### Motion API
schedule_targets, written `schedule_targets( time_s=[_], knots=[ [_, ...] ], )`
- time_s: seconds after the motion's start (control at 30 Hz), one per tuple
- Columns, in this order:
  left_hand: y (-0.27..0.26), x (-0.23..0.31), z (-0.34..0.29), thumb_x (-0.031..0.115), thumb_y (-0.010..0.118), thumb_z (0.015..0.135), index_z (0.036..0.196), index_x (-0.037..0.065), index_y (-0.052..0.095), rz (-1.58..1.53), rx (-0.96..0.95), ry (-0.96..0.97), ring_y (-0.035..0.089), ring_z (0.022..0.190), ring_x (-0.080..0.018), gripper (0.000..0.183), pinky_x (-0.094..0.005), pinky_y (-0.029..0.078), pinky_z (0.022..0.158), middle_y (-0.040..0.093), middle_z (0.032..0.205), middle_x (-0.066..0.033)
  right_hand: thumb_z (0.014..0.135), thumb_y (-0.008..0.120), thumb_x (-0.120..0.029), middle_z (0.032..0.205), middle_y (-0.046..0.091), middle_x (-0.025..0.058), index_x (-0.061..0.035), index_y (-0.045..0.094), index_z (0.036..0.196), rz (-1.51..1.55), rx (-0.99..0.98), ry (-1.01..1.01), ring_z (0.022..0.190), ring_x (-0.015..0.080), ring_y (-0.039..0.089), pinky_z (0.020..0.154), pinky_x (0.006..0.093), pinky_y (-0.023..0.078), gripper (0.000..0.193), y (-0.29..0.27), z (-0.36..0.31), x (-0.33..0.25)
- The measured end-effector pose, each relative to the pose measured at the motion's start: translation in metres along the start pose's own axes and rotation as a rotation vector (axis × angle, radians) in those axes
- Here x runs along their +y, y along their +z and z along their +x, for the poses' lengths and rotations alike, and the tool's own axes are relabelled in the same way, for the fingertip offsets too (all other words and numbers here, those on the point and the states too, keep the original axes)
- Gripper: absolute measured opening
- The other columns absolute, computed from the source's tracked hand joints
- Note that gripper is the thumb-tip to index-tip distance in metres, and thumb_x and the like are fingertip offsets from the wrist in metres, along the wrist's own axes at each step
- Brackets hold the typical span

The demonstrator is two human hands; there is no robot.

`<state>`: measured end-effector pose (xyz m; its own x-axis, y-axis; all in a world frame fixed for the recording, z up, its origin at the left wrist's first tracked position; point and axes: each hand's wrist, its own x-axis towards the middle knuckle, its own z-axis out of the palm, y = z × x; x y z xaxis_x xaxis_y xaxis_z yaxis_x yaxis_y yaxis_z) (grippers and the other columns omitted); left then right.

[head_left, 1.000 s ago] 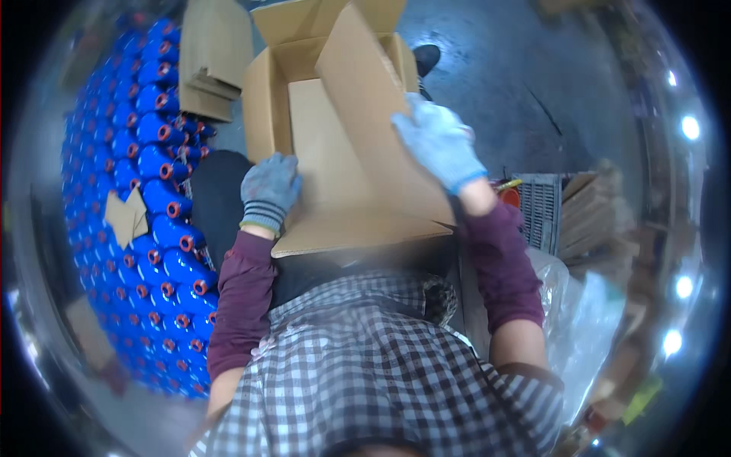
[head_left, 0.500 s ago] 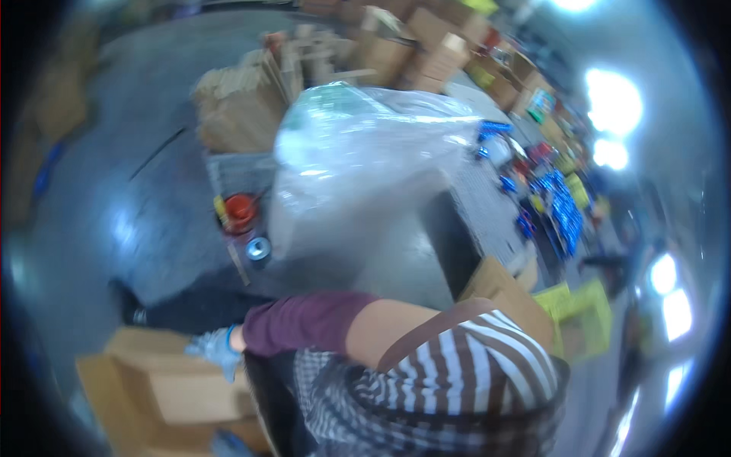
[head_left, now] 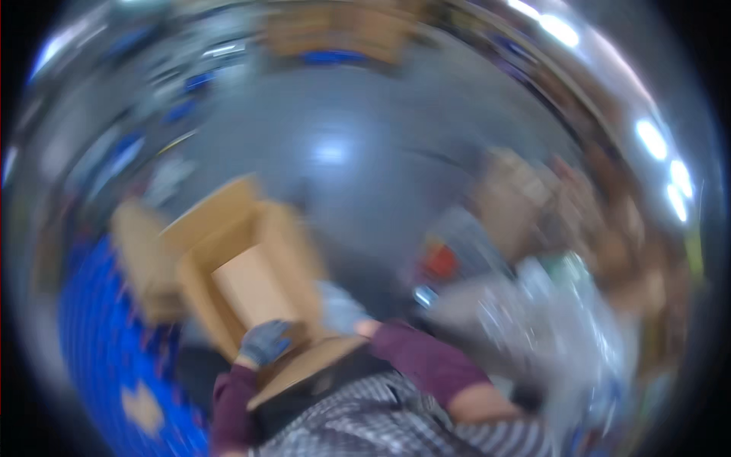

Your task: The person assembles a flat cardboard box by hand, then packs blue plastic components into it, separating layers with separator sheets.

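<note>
An open cardboard box point(head_left: 255, 286), its flaps spread, is in front of me, left of the middle. My left hand point(head_left: 264, 343), in a grey-blue glove, reaches over the box's near left corner, its fingers closed on the wall there. My right hand point(head_left: 340, 306), in a paler glove, lies against the outer right side of the box. Motion blur smears its fingers, so their grip does not show. The box's inside shows bare cardboard walls and a lighter bottom panel.
Blue material point(head_left: 106, 343) with a brown cardboard piece point(head_left: 146, 293) lies to the left. On the right stand a heap of clear plastic wrap point(head_left: 556, 320), a red round item point(head_left: 439, 261) and stacked cardboard point(head_left: 510, 190). Grey floor point(head_left: 343, 114) stretches ahead.
My view has swung to the left. The box has moved from the lower left toward the middle of the picture, and the plastic-wrapped heap has shifted right. Both hands remain at the box.
</note>
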<state>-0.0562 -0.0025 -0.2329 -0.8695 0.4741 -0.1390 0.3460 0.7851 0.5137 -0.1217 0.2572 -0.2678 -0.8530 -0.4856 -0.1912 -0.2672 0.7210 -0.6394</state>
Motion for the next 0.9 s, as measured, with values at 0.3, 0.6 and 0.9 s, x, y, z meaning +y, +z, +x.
schedule_targets(
  time_s=[0.3,0.6,0.9],
  knots=[
    [-0.079,0.111,-0.19,0.046,0.065,0.072,0.131,0.009,0.041,0.415,0.729,-0.976,0.039,0.125,-0.0358,0.074,-0.0471,0.031,0.104,0.042,0.134,-0.018,0.069,0.064,-0.003,0.138,0.035,0.0195,0.0067,0.017,0.138,0.43,-0.239,-0.563,0.123,0.0298,0.039,0.107,0.0376,0.03,0.084,-0.004,0.012,0.012],
    [0.003,0.209,-0.196,0.062,0.055,0.079,0.144,0.01,0.02,-0.411,1.012,-1.393,0.028,0.131,-0.0411,0.09,-0.0489,0.024,0.108,0.028,0.143,-0.0228,0.083,0.043,-0.036,0.142,0.032,0.0183,-0.0024,0.027,0.139,-0.462,-0.407,-0.94,0.132,0.0351,0.025,0.109,0.0509,0.014,0.067,0.057,0.116,0.215],
    [-0.003,0.187,-0.183,0.062,0.055,0.078,0.141,0.009,0.027,-0.246,0.84,-1.475,0.04,0.125,-0.0373,0.087,-0.0473,0.034,0.102,0.036,0.139,-0.0207,0.091,0.033,-0.053,0.139,0.037,0.025,0.0039,0.035,0.135,-1.017,-0.376,-0.671,0.13,0.0442,0.027,0.11,0.0573,0.006,0.072,-0.015,0.023,0.036]
  ],
)
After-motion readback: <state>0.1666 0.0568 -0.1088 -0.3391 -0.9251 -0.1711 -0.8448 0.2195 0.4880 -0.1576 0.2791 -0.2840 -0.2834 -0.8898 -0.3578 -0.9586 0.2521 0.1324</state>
